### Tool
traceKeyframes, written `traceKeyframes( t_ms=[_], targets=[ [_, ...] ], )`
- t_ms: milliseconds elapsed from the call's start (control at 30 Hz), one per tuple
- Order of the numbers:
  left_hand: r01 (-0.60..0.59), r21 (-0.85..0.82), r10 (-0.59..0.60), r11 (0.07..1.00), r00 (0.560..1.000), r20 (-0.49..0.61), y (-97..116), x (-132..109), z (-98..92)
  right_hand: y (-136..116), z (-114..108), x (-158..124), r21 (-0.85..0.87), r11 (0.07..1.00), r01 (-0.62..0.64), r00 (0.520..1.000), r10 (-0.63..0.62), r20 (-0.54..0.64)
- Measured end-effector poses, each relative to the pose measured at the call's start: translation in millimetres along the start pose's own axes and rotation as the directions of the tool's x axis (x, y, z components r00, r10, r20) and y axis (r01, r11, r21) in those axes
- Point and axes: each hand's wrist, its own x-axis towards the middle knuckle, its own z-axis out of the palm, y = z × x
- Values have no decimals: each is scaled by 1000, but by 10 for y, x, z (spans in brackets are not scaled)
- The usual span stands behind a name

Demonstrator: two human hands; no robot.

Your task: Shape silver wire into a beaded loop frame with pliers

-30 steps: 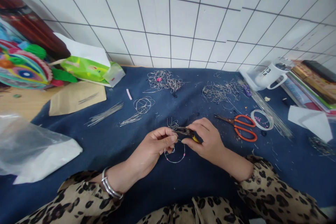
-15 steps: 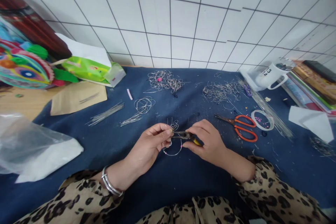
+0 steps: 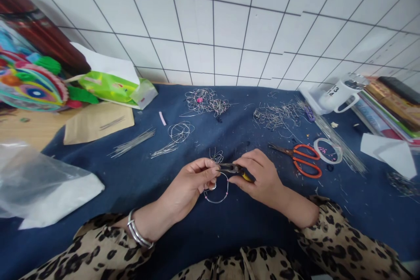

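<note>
Head view: both hands meet low at centre over a dark blue cloth (image 3: 138, 175). The left hand (image 3: 188, 186) is closed in a pinch, thumb and fingertips clamping the top of a wire loop (image 3: 216, 191). The loop hangs just below the pinch, thin and roundish, with a few small pink beads on it. The right hand (image 3: 260, 177) is wrapped tight around pliers (image 3: 231, 168); the yellow handle end shows under the palm. The dark nose points left and meets the wire right at the left fingertips. Whether the nose bites the wire or only touches it, I cannot tell. There are silver bangles on the left wrist and leopard-print sleeves on both arms. A small wire curl (image 3: 216, 156) lies on the cloth just behind the hands. Orange-handled scissors (image 3: 303, 160) lie to the right of the right hand, apart from it, with a white tape ring (image 3: 328, 150) just beside them. Further back are two wire tangles (image 3: 205, 100) and, to the left, a straight wire bundle (image 3: 133, 143). A white mug (image 3: 339, 92) stands at far right near the tiled wall (image 3: 213, 22). At left are a brown envelope (image 3: 98, 122) and a clear plastic bag (image 3: 42, 183).
</note>
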Motion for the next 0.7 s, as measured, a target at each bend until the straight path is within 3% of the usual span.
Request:
traceKeyframes(
  t_ms=[267,400,700],
  targets=[
    [75,84,-82,994,993,85,-32,-53,58,-20,6,6,20,1000,-20,1000,20,-16],
    [70,85,-78,994,992,98,-26,-49,54,-21,-8,10,113,991,-73,997,75,-10],
    [-49,81,46,995,998,36,75,-9,-3,116,-151,2,115,966,-231,944,194,268]
  ],
)
